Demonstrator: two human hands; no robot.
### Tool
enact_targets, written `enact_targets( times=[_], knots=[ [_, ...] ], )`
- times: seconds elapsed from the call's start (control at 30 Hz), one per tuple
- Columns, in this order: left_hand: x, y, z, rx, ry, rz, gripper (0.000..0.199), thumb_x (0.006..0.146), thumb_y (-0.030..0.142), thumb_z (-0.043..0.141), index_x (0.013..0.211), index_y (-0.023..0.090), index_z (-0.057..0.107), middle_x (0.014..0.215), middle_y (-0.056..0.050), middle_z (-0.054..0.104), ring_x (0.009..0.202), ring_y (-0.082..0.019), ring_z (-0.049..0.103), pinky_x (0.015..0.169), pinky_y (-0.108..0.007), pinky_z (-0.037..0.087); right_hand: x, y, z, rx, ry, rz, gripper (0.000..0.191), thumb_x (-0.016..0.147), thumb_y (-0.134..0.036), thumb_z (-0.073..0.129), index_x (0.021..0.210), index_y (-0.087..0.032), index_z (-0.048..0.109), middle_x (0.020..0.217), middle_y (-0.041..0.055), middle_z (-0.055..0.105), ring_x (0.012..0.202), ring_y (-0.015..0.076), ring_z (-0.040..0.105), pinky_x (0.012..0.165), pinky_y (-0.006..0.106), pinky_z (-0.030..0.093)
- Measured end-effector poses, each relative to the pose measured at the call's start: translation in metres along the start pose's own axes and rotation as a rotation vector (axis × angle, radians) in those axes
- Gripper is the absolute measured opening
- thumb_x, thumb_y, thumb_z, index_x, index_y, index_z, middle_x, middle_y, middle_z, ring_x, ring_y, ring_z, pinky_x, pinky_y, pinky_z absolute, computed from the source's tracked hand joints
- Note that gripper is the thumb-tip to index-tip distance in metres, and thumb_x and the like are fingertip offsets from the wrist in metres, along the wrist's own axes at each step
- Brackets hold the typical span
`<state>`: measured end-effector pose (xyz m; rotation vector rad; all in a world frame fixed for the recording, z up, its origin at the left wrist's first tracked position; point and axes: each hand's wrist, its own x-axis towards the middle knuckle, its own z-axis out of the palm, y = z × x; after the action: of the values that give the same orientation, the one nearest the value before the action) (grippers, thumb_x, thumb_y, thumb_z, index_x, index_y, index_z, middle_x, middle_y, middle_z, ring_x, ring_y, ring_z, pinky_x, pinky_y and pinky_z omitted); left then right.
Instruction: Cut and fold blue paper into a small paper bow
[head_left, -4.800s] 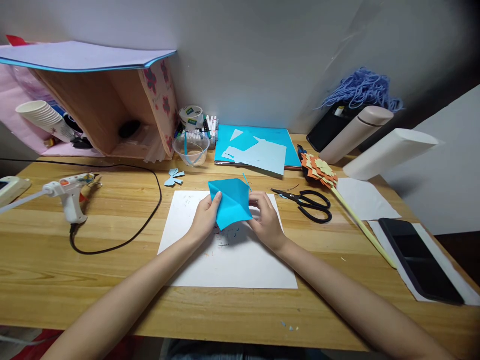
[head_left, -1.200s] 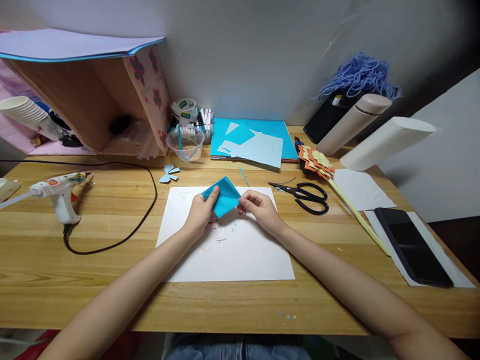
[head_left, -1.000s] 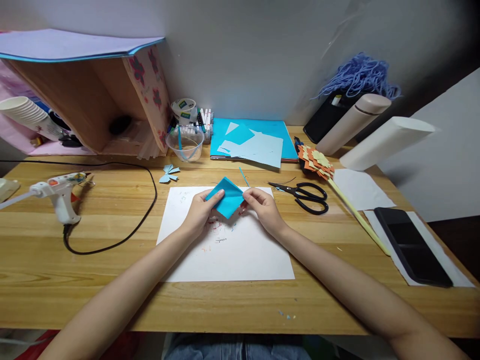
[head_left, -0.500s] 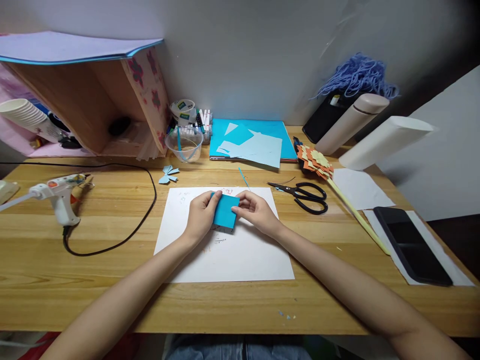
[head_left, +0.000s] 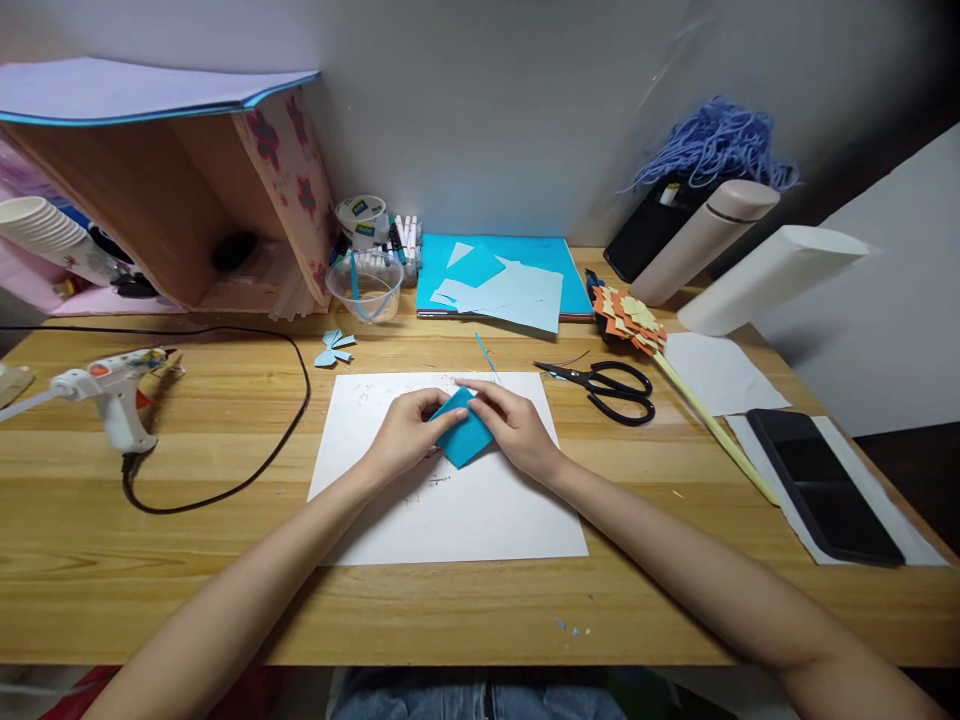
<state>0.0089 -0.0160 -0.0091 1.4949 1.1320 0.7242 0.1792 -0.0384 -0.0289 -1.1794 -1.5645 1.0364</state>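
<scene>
A small square of blue paper (head_left: 463, 442) is held between both hands, turned so that one corner points toward me. My left hand (head_left: 409, 428) pinches its left side, thumb on top. On the upper right side my right hand (head_left: 511, 422) grips it, fingers over the far edge. Beneath them lies a white sheet (head_left: 450, 525) with small dark and orange marks. A thin blue paper strip (head_left: 486, 352) rests just beyond the sheet. Black-handled scissors (head_left: 600, 385) lie to the right of it, and a light blue paper bow (head_left: 334, 348) to the left.
At left are a hot glue gun (head_left: 124, 400) and its looping black cord (head_left: 309, 385). Blue papers (head_left: 517, 295), a clear plastic cup (head_left: 366, 290) and an open box (head_left: 285, 200) stand at the back. A paper flower (head_left: 630, 318), bottle (head_left: 709, 240) and phone (head_left: 825, 487) are at right.
The blue paper square has been turned from lying nearly straight to a diamond position. My right hand has shifted onto its upper edge, and my left thumb now lies across its left side.
</scene>
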Motion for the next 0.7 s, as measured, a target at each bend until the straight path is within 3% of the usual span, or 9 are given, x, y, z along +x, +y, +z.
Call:
enact_targets(
  times=[0.07,0.13,0.37,0.7],
  knots=[
    [-0.0004,-0.0005,0.0006,0.005,0.074,0.0,0.03,0.074,0.044,0.06,0.069,0.015,0.058,0.061,0.001,0.051,0.056,-0.01,0.045,0.048,-0.02,0.036,-0.0012,-0.0017,0.001,0.026,0.026,-0.004,0.029,0.082,-0.034,0.057,0.109,-0.024,0.055,0.092,0.0036,0.063,0.086,0.0174,0.059,0.074,0.03,0.047],
    [0.0006,-0.0021,0.0003,-0.02,0.116,0.003,0.029,0.074,0.043,0.059,0.069,0.015,0.056,0.061,0.002,0.05,0.057,-0.01,0.045,0.049,-0.02,0.035,-0.001,-0.0018,0.0014,0.066,0.078,-0.002,0.023,0.079,-0.034,0.062,0.097,-0.022,0.055,0.087,0.0026,0.061,0.08,0.0159,0.059,0.069,0.027,0.047],
    [0.0018,-0.0042,0.0026,-0.094,0.022,0.012,0.027,0.076,0.042,0.057,0.073,0.016,0.054,0.061,0.003,0.047,0.056,-0.01,0.042,0.049,-0.02,0.032,0.0023,0.0018,-0.0001,0.095,0.144,0.006,0.016,0.078,-0.036,0.062,0.078,-0.02,0.059,0.079,0.0023,0.061,0.075,0.0158,0.058,0.068,0.028,0.047],
    [0.001,-0.0068,0.0058,-0.128,0.077,-0.024,0.034,0.08,0.048,0.05,0.065,0.017,0.053,0.052,0.004,0.041,0.05,-0.01,0.037,0.048,-0.023,0.029,0.007,0.0024,-0.0036,0.206,0.119,0.092,0.021,0.077,-0.04,0.062,0.076,-0.019,0.059,0.077,0.0019,0.061,0.072,0.0143,0.057,0.063,0.025,0.048]
  ],
)
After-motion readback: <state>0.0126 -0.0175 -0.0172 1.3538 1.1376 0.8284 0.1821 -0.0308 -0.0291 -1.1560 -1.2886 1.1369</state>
